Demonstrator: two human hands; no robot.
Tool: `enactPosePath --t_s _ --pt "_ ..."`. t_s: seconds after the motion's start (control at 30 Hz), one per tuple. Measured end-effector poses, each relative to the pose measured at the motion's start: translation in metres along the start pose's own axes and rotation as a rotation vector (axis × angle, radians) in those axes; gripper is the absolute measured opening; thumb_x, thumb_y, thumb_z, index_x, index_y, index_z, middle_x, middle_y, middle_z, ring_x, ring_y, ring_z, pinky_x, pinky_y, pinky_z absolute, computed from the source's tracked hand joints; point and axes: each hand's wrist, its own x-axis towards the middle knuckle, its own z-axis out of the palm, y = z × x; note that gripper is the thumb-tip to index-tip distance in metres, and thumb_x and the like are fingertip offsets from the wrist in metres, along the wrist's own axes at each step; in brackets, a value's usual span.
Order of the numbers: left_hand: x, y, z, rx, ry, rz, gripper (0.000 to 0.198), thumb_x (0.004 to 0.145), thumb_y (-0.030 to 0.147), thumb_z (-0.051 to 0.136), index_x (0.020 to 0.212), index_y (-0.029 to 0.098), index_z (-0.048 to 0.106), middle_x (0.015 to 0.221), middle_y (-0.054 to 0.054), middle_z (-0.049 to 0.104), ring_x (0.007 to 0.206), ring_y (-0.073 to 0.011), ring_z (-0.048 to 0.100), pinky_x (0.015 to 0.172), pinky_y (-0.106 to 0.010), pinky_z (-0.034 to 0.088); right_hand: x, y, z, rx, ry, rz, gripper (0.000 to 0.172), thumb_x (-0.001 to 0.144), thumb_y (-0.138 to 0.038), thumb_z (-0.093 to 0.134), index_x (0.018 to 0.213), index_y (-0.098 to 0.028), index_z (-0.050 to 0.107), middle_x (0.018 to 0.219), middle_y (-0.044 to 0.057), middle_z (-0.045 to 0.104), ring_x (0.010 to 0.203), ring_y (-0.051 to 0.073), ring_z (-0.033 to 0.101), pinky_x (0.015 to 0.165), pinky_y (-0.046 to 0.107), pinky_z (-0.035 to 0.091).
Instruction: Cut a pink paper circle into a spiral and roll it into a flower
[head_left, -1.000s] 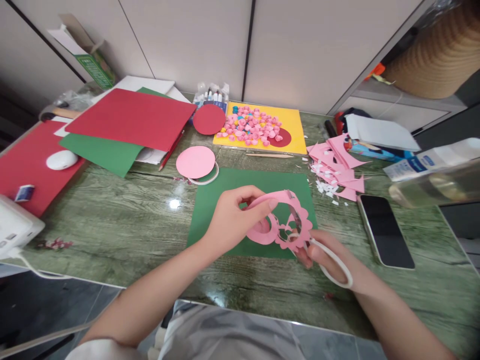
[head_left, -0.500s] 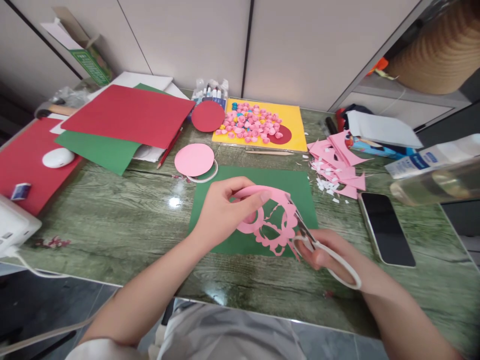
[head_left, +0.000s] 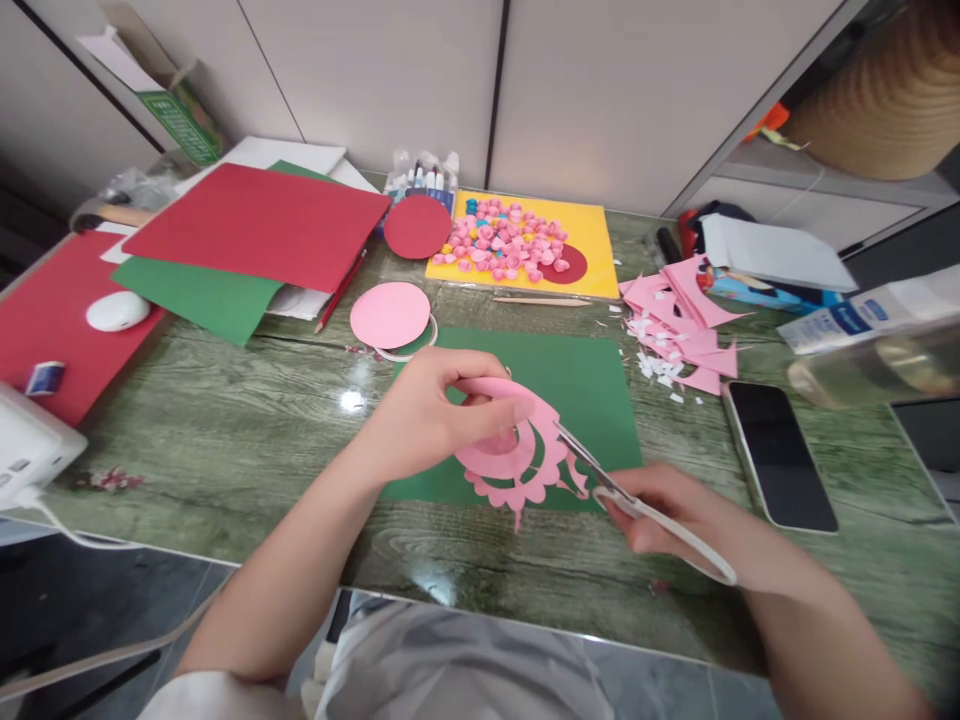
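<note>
My left hand (head_left: 442,410) pinches a pink paper disc (head_left: 506,465) between thumb and fingers. The disc is cut into a spiral strip with a scalloped outer edge, and part of it hides behind the fingers. My right hand (head_left: 652,505) is closed around the handles of white-handled scissors (head_left: 592,465). Their blades meet the disc's right edge, where a thin curl of pink offcut (head_left: 574,475) hangs. Both hands are above a green paper sheet (head_left: 577,385) on the table.
Pink and white scraps (head_left: 686,330) and a phone (head_left: 780,455) lie to the right. Behind are a pink disc (head_left: 390,315), a wooden stick (head_left: 541,301), and a yellow sheet (head_left: 592,225) bearing pink curls (head_left: 499,240). Red paper (head_left: 262,225) is stacked back left.
My left hand has turned the pink spiral, so its scalloped edge now faces down toward me. The scissor blades have come closer together, at the disc's right edge.
</note>
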Motion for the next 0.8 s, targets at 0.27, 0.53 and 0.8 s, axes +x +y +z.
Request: enactPosePath --t_s 0.27,0.53,0.8 --pt "-0.001 0.004 -0.001 0.023 -0.086 -0.047 0.016 0.074 0.021 0.058 0.06 0.013 0.059 0.058 0.001 0.057 0.056 -0.0085 0.049 0.051 -0.021 0.037 -0.001 -0.015 0.002 -0.016 -0.022 0.071 0.057 0.069 -0.074 0.049 0.06 -0.018 0.038 0.057 -0.007 0.028 0.053 0.009 0.022 0.048 0.024 0.016" --pt "0.0 0.004 0.0 0.093 -0.085 -0.017 0.016 0.072 0.019 0.057 0.057 0.014 0.054 0.056 0.002 0.053 0.056 -0.0077 0.044 0.051 -0.02 0.033 -0.001 -0.007 0.002 -0.023 -0.047 0.051 0.056 0.071 -0.074 0.046 0.063 -0.018 0.039 0.058 -0.006 0.03 0.053 0.009 0.024 0.047 0.023 0.019" --pt "-0.001 0.007 -0.004 0.215 -0.101 0.026 0.014 0.069 0.015 0.057 0.055 0.014 0.055 0.051 0.003 0.046 0.053 -0.0069 0.036 0.047 -0.021 0.026 0.0 -0.005 0.001 -0.042 -0.061 0.08 0.056 0.071 -0.073 0.047 0.062 -0.017 0.043 0.057 -0.006 0.032 0.051 0.009 0.028 0.047 0.023 0.019"
